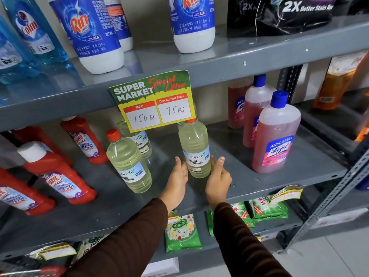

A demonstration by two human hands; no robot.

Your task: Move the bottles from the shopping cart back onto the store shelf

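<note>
Bleach bottle upright, cap up, on shelf

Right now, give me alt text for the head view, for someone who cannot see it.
Both hands, left hand and right hand, flank an upright Pure T.Y liquid bleach bottle standing on the grey middle shelf, under a yellow price sign. Two more bleach bottles stand to its left, red Harpic bottles further left, pink Lizol bottles to the right.

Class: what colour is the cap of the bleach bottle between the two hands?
Orange-red, on the bleach bottle; head view, partly behind the price sign.
</note>
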